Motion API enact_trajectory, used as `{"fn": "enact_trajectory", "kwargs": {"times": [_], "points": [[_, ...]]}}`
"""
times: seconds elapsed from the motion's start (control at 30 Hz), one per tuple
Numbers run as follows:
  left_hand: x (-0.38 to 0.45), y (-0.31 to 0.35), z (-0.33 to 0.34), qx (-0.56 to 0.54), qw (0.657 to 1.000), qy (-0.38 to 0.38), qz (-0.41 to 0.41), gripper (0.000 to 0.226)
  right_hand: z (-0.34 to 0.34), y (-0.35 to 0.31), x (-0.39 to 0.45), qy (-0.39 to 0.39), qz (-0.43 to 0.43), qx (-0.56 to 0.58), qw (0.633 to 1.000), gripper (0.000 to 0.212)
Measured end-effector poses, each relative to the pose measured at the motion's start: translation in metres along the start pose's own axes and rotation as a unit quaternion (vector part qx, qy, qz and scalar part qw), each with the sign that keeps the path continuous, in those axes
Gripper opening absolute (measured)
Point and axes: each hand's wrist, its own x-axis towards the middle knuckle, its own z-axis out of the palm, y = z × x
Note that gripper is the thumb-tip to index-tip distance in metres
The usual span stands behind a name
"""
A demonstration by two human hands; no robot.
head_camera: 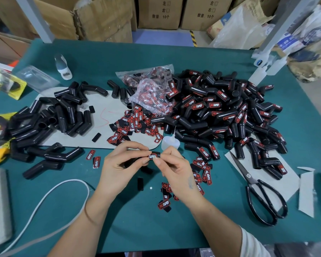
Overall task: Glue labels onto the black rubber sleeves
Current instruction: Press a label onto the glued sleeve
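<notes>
Both forearms reach in from the bottom edge over the green table (156, 229). At its middle the left hand (122, 164) curls its fingers and thumb round a black rubber sleeve (135, 161), a firm grip on the tube's body. The right hand (174, 169) pinches the sleeve's end with thumb and forefinger, pressing on a red-and-black label (152, 156) that reads "TAPER" in white. Just behind the right hand stands a small translucent glue bottle (170, 142) with a thin nozzle. Loose labels (135, 123) with the same "TAPER" print lie scattered beyond and beside the hands, and one near the right wrist (164, 204) reads "PRO TAPER". A large pile of labelled sleeves (226, 112) fills the right half of the table; a smaller pile of plain sleeves (54, 115) lies to the left on a grey mat (104, 101). A clear bag of labels (150, 89) sits between the piles. Black-handled scissors (258, 191) lie to the right. Cardboard boxes (159, 12) behind the table bear Chinese characters and "10".
</notes>
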Motion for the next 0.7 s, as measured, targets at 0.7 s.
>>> {"fn": "enact_trajectory", "kwargs": {"times": [0.7], "points": [[-0.004,0.004,0.007,0.077,0.992,0.035,0.095,0.017,-0.003,0.008,0.004,0.004,0.075,0.109,0.991,0.023]]}}
